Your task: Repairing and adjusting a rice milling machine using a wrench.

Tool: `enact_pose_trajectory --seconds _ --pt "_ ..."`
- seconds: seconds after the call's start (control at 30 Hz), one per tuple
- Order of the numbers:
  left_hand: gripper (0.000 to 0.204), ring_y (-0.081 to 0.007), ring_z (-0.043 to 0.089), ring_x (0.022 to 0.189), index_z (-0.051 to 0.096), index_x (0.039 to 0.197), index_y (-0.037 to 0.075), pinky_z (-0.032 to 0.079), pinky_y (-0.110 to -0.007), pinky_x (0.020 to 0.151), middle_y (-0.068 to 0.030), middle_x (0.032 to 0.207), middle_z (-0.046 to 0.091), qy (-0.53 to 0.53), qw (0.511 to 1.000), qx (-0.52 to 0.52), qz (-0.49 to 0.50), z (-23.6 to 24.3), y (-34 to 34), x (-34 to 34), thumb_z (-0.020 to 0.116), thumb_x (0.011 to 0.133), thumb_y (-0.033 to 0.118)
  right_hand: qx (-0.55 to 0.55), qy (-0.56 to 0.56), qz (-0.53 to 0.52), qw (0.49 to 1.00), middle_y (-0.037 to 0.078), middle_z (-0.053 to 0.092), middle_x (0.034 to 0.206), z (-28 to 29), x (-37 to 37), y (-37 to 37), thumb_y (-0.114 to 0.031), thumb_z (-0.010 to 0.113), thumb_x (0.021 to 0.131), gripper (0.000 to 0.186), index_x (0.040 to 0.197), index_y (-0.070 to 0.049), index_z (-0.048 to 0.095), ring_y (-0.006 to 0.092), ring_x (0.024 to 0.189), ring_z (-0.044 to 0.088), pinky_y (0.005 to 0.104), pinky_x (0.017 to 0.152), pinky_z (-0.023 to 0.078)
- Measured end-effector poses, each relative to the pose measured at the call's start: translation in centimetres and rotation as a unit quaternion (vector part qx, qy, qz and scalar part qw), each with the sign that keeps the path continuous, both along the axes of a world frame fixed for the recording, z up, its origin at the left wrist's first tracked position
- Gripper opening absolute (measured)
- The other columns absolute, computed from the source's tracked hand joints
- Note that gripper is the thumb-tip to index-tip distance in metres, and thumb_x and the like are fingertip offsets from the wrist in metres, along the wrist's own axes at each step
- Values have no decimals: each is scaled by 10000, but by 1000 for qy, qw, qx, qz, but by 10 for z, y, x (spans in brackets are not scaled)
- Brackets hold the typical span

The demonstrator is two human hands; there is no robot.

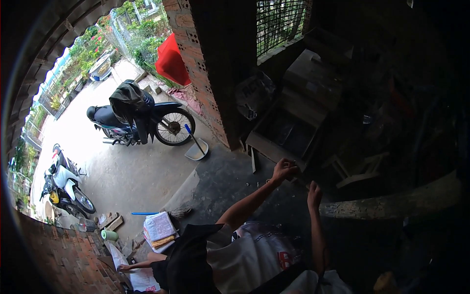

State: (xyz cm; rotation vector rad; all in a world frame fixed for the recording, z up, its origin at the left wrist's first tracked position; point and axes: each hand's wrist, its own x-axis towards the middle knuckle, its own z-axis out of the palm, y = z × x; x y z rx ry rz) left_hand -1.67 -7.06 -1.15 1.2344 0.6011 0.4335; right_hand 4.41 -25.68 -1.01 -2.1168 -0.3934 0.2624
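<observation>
Two bare hands are raised a little right of the frame's centre, with the left hand [285,170] above and to the left of the right hand [314,191]. The left grip is bent inward and the right grip is curled; dimness and small scale hide the fingertips, so whether either is narrowed on an object cannot be told. The thing nearest the left hand is an open, dark-bottomed box [267,149], right of centre and just above that hand in view; contact cannot be judged. Nearest the right hand is the end of a long, weathered beam [387,204], which runs toward the right edge.

Small pale scraps lie on the dark floor [218,176] left of the hands. A pale wooden frame [360,175] occupies the shaded right side. Above the box are a carton [313,78] and, in the upper centre, a barred window [280,27] beside a brick pillar [208,68].

Left of the pillar stands a dark motorbike [137,117], with a blue-handled dustpan [197,152] near its front wheel. A white motorbike [64,177] stands at the left. At lower left, a second person's hand [125,267] rests near a stack of folded sacks [159,226] and a green roll [109,235].
</observation>
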Motion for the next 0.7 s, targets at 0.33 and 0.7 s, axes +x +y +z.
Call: enact_pose_trajectory --seconds 0.33,0.7 --pt "397 -137 591 760 523 1022 7 486 -272 599 -68 870 574 -24 1000 -12 -6 9 5 8 740 744 190 -92 -132 -48 986 197 577 677 -31 11 -2 -313 376 971 430 880 38 606 293 601 583 397 541 426" --pt "298 -110 496 681 555 935 59 445 -273 630 -35 736 543 -90 983 161 -12 17 -2 13 710 707 173 277 351 -105 888 -22 393 603 -26 -40 41 -337 507 914 261 826 -93 481 76 444 318 236 398 257"
